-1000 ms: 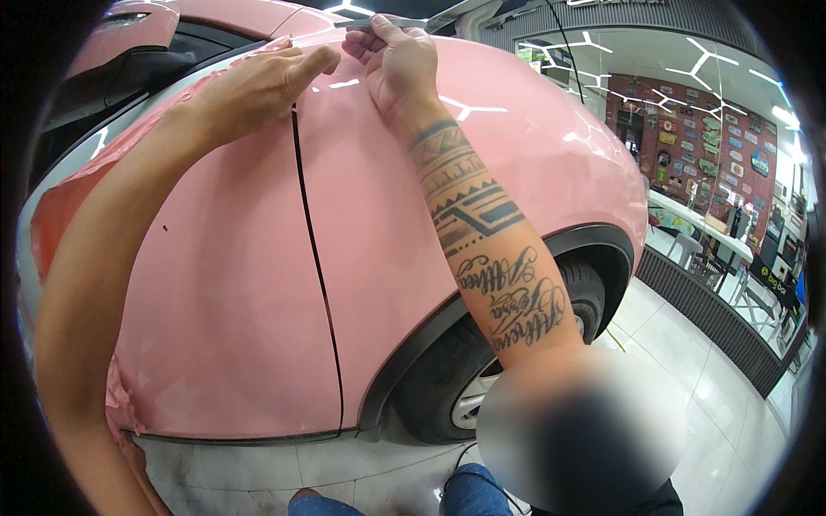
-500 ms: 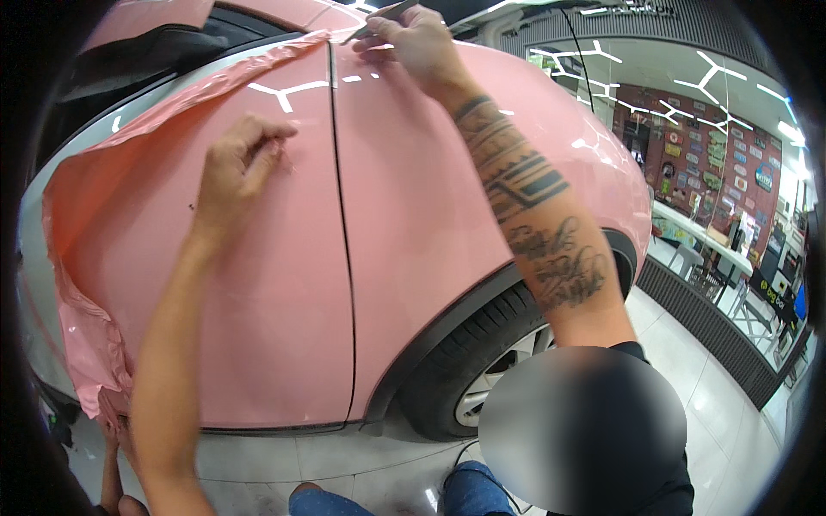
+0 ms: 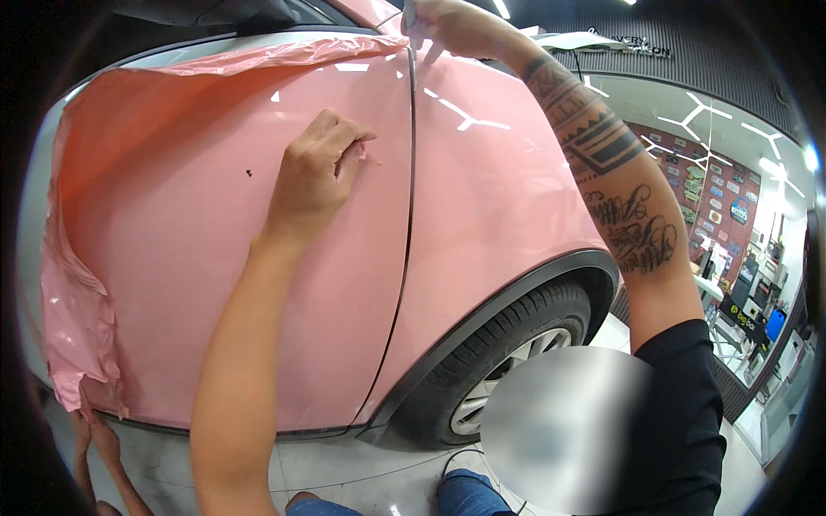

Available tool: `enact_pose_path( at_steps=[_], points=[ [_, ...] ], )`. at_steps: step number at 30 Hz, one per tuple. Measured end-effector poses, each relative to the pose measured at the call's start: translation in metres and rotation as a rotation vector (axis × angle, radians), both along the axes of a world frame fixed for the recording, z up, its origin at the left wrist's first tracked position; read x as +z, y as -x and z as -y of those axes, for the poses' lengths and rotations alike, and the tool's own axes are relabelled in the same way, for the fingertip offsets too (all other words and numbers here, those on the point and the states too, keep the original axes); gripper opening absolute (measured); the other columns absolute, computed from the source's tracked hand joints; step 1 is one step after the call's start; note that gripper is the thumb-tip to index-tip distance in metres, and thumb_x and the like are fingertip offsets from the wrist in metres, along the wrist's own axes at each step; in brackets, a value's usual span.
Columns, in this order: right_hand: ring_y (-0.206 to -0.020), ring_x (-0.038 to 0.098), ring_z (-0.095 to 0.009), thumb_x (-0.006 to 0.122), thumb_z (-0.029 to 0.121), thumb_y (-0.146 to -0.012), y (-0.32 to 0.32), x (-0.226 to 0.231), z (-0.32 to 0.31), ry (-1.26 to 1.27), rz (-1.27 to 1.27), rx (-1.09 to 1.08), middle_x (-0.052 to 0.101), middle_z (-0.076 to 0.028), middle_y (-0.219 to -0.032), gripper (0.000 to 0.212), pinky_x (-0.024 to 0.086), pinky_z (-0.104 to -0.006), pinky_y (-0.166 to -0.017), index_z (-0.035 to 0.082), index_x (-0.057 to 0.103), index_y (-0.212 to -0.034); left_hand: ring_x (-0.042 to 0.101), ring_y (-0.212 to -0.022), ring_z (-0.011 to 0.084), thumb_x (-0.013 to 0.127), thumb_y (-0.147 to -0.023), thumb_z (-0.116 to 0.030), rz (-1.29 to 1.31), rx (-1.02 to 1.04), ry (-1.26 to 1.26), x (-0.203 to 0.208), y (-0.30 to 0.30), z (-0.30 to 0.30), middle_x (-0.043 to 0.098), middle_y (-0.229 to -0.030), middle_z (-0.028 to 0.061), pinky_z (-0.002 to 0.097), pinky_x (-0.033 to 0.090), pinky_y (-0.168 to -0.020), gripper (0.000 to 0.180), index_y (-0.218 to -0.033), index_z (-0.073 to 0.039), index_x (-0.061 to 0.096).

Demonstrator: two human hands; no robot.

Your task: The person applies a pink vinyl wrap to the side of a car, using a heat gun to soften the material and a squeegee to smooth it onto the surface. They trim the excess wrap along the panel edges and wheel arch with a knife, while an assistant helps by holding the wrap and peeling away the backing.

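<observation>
Left hand [image 3: 314, 176] flat against the car door [image 3: 215, 361], in its upper half just left of the door gap [image 3: 404, 258]. Fingers curled together, thumb and forefinger apparently nipped on a small raised bit of the pink wrap film [image 3: 172, 258]. Right hand out of view, grip cannot be told.

Co-worker's tattooed arm [image 3: 619, 198] up across the fender [image 3: 499, 198], hand [image 3: 456, 26] at the top end of the door gap, closed on a small pale tool [image 3: 411, 17]; kind of tool too small to tell.

Progress, judged from how the film lies: fender smooth and glossy, looks finished down to the black arch trim above the wheel [image 3: 508, 361]. Door's middle and right side lying flat. Not settled: film loose and puckered along the door's top edge, hanging in crumpled folds off the left edge and lower left corner, grey body showing beyond it. Two small dark specks on the film left of the hand. Edges left to trim and tuck, most likely.

Another hand [image 3: 99, 439] at the lower left corner under the loose film; whose, cannot tell.

Containers: none visible near the car; shop shelves far right too blurred to read.
</observation>
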State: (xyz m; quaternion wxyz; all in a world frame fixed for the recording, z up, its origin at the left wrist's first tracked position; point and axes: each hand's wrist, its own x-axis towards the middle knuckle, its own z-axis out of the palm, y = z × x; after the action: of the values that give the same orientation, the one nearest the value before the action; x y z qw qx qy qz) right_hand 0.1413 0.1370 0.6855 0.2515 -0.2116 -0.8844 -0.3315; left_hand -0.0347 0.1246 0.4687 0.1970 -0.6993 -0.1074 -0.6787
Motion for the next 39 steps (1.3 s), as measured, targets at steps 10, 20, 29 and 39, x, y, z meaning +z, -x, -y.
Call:
enact_pose_path(
  at_steps=[10,20,29,39],
  points=[
    [-0.073,0.063,-0.027,0.054,0.005,-0.08,0.016,0.027,-0.029,-0.629,0.625,-0.167,0.062,-0.01,-0.079,0.009,0.051,-0.0349,-0.067,0.003,0.062,-0.083,0.059,-0.07,0.0242,0.062,-0.078,0.005,0.007,0.009,-0.045,-0.003,0.001,-0.01,0.057,-0.084,0.0104,0.0345,0.048,-0.062,0.013,-0.09,-0.001,0.062],
    [-0.061,0.064,-0.018,0.051,0.005,-0.084,0.049,0.005,0.035,0.255,0.138,-0.488,0.065,-0.008,-0.077,0.013,0.051,-0.0325,-0.044,0.001,0.061,-0.092,0.06,-0.07,0.0222,0.062,-0.08,0.004,0.004,0.039,-0.049,-0.003,0.005,-0.008,0.057,-0.083,0.0099,0.0325,0.048,-0.063,0.013,-0.092,0.0,0.061],
    [-0.066,0.065,-0.016,0.052,0.006,-0.085,0.023,0.025,-0.017,0.362,0.208,-0.176,0.065,-0.008,-0.078,0.013,0.054,-0.029,-0.054,-0.002,0.061,-0.09,0.061,-0.074,0.0231,0.061,-0.08,0.006,0.0,0.037,-0.045,-0.003,0.0,-0.007,0.058,-0.085,0.0105,0.033,0.049,-0.065,0.015,-0.094,0.001,0.06],
    [-0.088,0.065,-0.022,0.051,0.01,-0.093,0.005,-0.028,0.07,0.691,-0.3,0.332,0.065,-0.012,-0.092,0.013,0.055,-0.0345,-0.077,0.002,0.056,-0.102,0.059,-0.07,0.0166,0.051,-0.089,-0.001,0.103,-0.053,-0.017,0.003,0.004,-0.008,0.06,-0.084,0.0087,0.0286,0.049,-0.065,0.014,-0.099,0.0,0.061]
  ],
)
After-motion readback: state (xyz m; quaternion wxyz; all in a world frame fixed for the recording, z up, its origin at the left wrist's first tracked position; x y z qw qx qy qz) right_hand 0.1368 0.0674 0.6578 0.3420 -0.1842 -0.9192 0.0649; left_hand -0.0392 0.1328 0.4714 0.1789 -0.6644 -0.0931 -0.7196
